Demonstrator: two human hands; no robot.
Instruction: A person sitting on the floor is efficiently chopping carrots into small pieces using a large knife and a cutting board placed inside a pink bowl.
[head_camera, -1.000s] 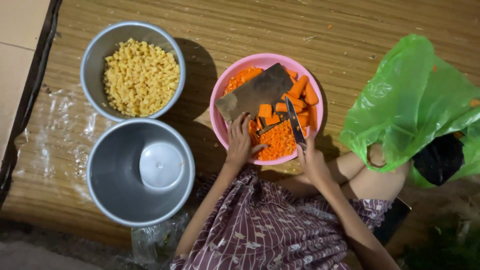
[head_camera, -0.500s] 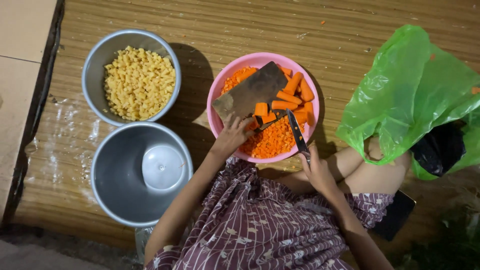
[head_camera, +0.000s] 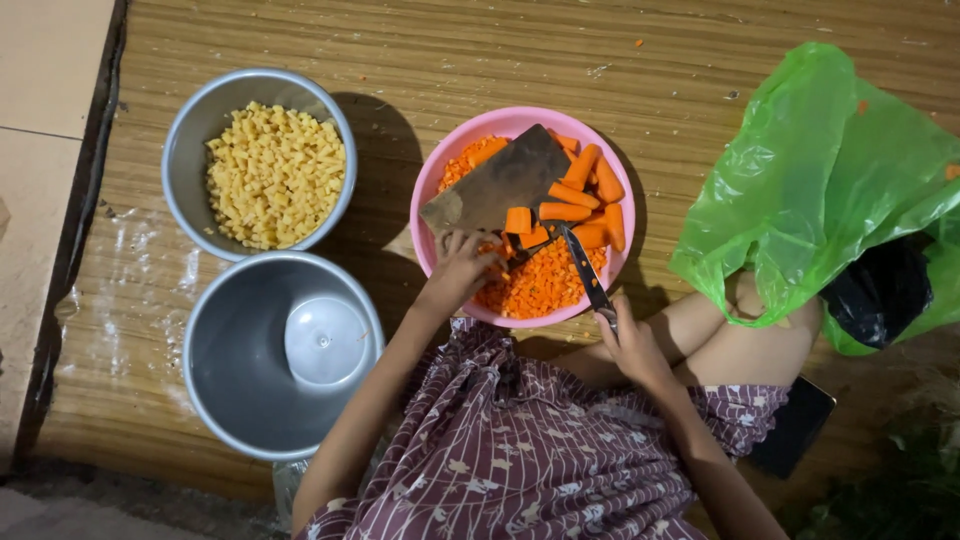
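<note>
A pink bowl (head_camera: 430, 185) holds a worn wooden cutting board (head_camera: 500, 185), long carrot sticks (head_camera: 580, 190) and a heap of diced carrot (head_camera: 540, 285). My left hand (head_camera: 458, 268) rests in the bowl at the board's near edge, fingertips on the carrot pieces there. My right hand (head_camera: 632, 345) grips the handle of a dark knife (head_camera: 582, 262), whose blade points up into the bowl toward the carrot sticks.
A steel bowl of diced yellow cubes (head_camera: 272, 175) sits at the upper left. Below it is a steel pot (head_camera: 250, 400) with a white lid inside. A green plastic bag (head_camera: 820, 190) lies at the right over a dark bag (head_camera: 880, 290). Everything rests on a woven mat.
The view has shifted slightly. My left hand moved a little up toward the board's edge, and the knife blade slid toward the carrot sticks.
</note>
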